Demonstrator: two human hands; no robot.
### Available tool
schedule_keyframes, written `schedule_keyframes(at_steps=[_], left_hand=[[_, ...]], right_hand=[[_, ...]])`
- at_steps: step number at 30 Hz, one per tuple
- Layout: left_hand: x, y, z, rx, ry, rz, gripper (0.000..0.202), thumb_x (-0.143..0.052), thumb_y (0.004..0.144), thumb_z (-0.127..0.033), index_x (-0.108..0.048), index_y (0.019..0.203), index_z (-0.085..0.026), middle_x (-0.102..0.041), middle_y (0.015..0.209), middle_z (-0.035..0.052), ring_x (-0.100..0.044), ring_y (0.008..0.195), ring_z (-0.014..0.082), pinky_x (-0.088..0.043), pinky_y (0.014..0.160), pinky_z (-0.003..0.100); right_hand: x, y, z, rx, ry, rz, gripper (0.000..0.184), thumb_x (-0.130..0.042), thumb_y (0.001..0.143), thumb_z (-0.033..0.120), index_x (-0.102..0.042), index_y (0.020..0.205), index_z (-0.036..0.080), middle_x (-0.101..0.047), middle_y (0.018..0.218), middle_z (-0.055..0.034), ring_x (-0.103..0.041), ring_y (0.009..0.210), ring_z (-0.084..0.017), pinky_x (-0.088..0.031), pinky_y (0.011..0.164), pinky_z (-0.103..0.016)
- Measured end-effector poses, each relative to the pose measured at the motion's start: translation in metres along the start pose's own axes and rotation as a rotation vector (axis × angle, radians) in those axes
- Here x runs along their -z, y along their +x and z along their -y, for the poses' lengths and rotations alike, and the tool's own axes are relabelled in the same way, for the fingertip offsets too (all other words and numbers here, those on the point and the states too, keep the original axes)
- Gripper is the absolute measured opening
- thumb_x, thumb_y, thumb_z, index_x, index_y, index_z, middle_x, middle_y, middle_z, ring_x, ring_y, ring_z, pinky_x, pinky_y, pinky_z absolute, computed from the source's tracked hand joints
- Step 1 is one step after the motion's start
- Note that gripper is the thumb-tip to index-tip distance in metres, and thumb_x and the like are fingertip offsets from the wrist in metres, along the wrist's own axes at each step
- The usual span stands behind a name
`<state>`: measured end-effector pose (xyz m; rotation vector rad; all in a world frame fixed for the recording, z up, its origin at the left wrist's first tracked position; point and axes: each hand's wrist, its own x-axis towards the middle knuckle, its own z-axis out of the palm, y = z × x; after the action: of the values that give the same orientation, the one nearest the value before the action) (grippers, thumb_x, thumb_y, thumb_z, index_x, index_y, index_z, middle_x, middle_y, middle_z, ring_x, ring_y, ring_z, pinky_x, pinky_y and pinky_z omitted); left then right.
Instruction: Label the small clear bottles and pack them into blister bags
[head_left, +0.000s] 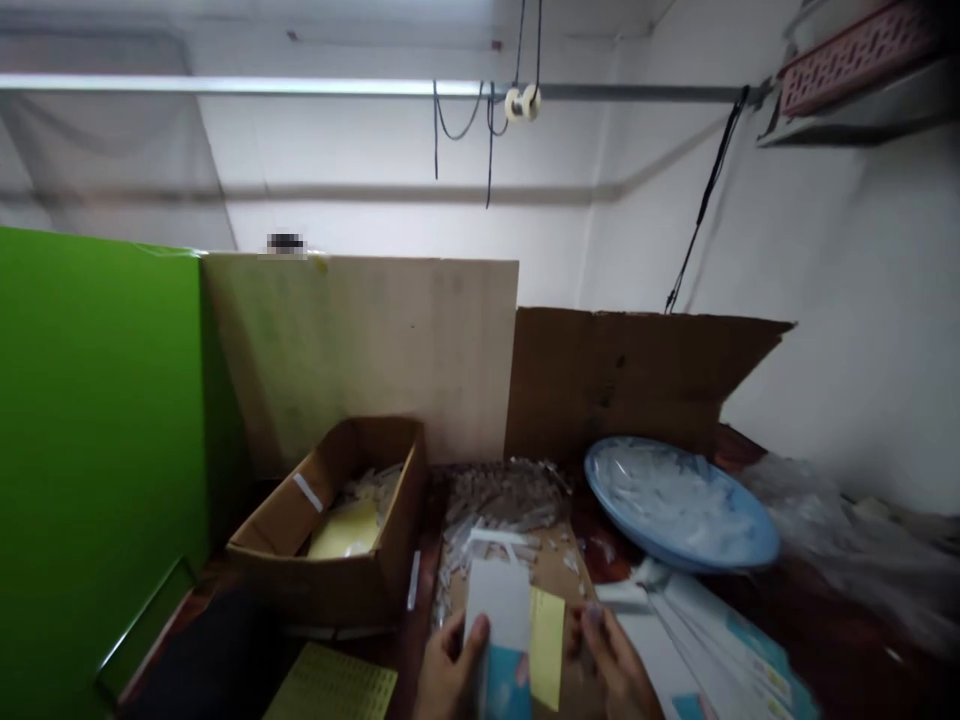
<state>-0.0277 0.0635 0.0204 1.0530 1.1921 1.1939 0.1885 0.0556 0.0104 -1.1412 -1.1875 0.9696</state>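
Note:
My left hand point(457, 665) is closed on a flat white-and-blue card packet point(499, 610), its thumb across the front. A white plastic piece point(499, 540) shows at the packet's top end. Just right of the packet is a narrow yellow label sheet point(547, 650); I cannot tell whether it is held or lies behind. Beyond it, my right hand point(611, 660) has its fingertips drawn together in a pinch; anything between them is too small to make out. Under both hands lies a cardboard sheet point(574, 590) with small clear plastic pieces point(502, 495) heaped at its far end.
An open cardboard box point(300, 585) with yellow sheets stands at left, another yellow label sheet point(330, 685) in front. To the right, a blue basin point(697, 560) holds translucent pieces, beside fanned white-and-blue packets point(727, 640) and plastic bags point(847, 540). Cardboard panels point(615, 380) stand behind.

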Motion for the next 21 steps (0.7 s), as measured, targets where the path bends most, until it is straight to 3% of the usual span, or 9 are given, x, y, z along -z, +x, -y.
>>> schedule_keyframes(at_steps=[1,3,5,9,12,15,18,21], left_hand=[[0.003,-0.002,-0.004,-0.002,-0.010,0.003,0.066,-0.077,0.061,-0.070,-0.077,0.095,-0.013,-0.078,0.086,0.0121,-0.070,0.091,0.0334,-0.056,0.078,0.038],[0.008,-0.007,-0.012,0.011,-0.029,0.043,0.060,-0.084,0.060,-0.061,-0.077,0.095,-0.012,-0.078,0.090,0.0122,-0.070,0.091,0.0316,-0.055,0.080,0.036],[0.010,-0.013,-0.018,0.045,-0.042,0.089,0.054,-0.087,0.060,-0.054,-0.077,0.092,-0.012,-0.078,0.090,0.0113,-0.070,0.087,0.0288,-0.053,0.078,0.033],[0.007,-0.023,-0.017,0.082,-0.075,0.170,0.050,-0.089,0.058,-0.050,-0.076,0.086,-0.011,-0.076,0.083,0.0081,-0.067,0.078,0.0230,-0.048,0.070,0.026],[0.008,-0.025,-0.013,0.141,-0.104,0.238,0.052,-0.087,0.060,-0.053,-0.076,0.089,-0.011,-0.073,0.078,0.0066,-0.063,0.071,0.0192,-0.045,0.064,0.024],[0.012,-0.022,-0.011,0.189,-0.089,0.309,0.056,-0.080,0.066,-0.062,-0.075,0.086,-0.010,-0.067,0.071,0.0041,-0.055,0.062,0.0143,-0.039,0.056,0.021],[0.016,-0.018,-0.007,0.169,-0.031,0.264,0.060,-0.071,0.070,-0.071,-0.070,0.072,-0.011,-0.059,0.064,0.0011,-0.046,0.059,0.0116,-0.033,0.053,0.020],[0.021,-0.015,0.000,0.138,0.033,0.227,0.063,-0.067,0.072,-0.074,-0.067,0.067,-0.012,-0.053,0.060,-0.0009,-0.041,0.058,0.0113,-0.029,0.052,0.021]], right_hand=[[0.002,0.006,0.008,-0.006,-0.039,-0.036,0.039,-0.056,0.091,0.057,-0.073,0.101,0.023,-0.072,0.089,-0.0070,-0.069,0.086,-0.026,-0.057,0.072,-0.034],[0.005,0.018,0.024,0.061,-0.143,-0.099,0.041,-0.070,0.081,0.057,-0.074,0.101,0.021,-0.070,0.104,-0.0097,-0.064,0.101,-0.030,-0.054,0.077,-0.033],[0.004,0.027,0.038,0.044,-0.056,-0.075,0.041,-0.070,0.082,0.054,-0.072,0.107,0.021,-0.069,0.098,-0.0073,-0.064,0.091,-0.026,-0.052,0.074,-0.031],[-0.018,0.036,0.045,-0.047,0.352,-0.061,0.047,-0.072,0.083,0.048,-0.056,0.122,0.025,-0.064,0.077,0.0006,-0.061,0.067,-0.019,-0.049,0.062,-0.029],[-0.034,0.037,0.035,-0.071,0.443,-0.065,0.044,-0.079,0.078,0.044,-0.056,0.110,0.025,-0.061,0.071,0.0036,-0.053,0.050,-0.013,-0.039,0.048,-0.024],[-0.037,0.036,0.018,-0.089,0.393,-0.071,0.036,-0.081,0.074,0.045,-0.063,0.097,0.023,-0.060,0.067,0.0041,-0.044,0.043,-0.009,-0.031,0.043,-0.021],[-0.031,0.029,0.004,-0.141,0.285,0.080,0.024,-0.076,0.078,0.041,-0.072,0.090,0.021,-0.060,0.063,0.0023,-0.049,0.049,-0.011,-0.035,0.046,-0.022],[-0.026,0.021,-0.003,-0.157,0.167,0.438,0.017,-0.069,0.077,0.030,-0.079,0.089,0.023,-0.069,0.081,-0.0034,-0.061,0.065,-0.017,-0.044,0.055,-0.025]])
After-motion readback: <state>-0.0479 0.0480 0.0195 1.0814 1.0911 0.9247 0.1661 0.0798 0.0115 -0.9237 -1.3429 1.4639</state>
